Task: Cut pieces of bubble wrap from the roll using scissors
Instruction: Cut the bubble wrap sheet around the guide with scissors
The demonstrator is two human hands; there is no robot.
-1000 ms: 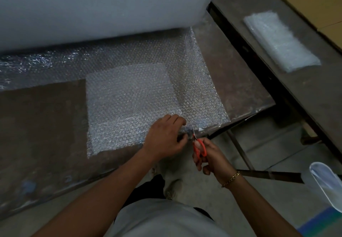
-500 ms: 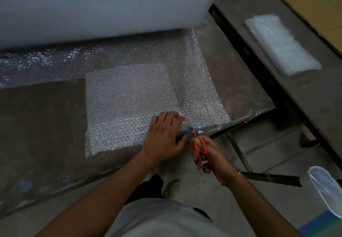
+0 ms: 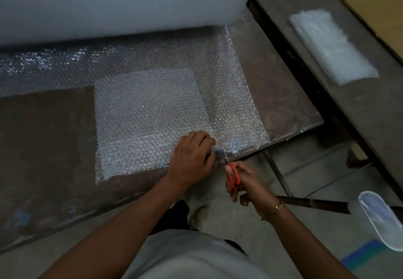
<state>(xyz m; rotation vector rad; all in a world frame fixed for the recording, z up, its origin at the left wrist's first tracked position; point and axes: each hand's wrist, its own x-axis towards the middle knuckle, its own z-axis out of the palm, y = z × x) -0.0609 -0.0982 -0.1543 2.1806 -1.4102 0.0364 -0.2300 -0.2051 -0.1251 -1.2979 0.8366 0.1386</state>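
Large white bubble wrap roll [image 3: 109, 1] lies across the tabletop [image 3: 43, 137], its clear sheet [image 3: 152, 60] unrolled forward; orange-handled scissors [image 3: 232, 174] meet its near edge.

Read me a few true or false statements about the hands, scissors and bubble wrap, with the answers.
1. The right hand holds orange-handled scissors. True.
2. The left hand hovers clear of the bubble wrap sheet. False: it rests on the sheet near the table's front edge.
3. The big roll lies across the table's far side. True.
4. The scissors' blades are at the sheet's far edge, by the roll. False: they are at its near edge.
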